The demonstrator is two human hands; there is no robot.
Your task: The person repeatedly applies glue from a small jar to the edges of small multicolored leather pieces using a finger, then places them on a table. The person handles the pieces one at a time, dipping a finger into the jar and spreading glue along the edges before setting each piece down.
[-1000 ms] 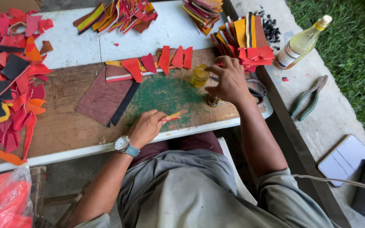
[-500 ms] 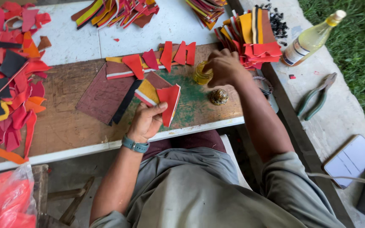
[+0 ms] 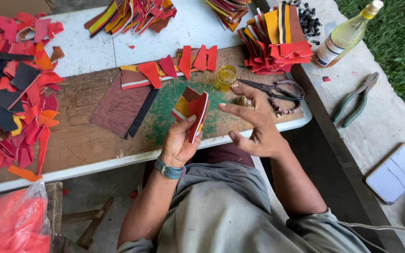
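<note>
While a small stack of leather pieces (image 3: 191,108) is gripped in the left hand (image 3: 180,140) near the tabletop's front edge, sorting is judged underway, and a pinch by the open right hand (image 3: 254,122) is needed.

free: green board patch (image 3: 172,100) | blocked right: glass jar (image 3: 225,77), scissors (image 3: 270,90) | left: brown sheet (image 3: 118,105)

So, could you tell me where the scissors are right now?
In the head view the scissors lie on the board's right end, just beyond the open right hand, between the small yellow jar and the table edge.
</note>
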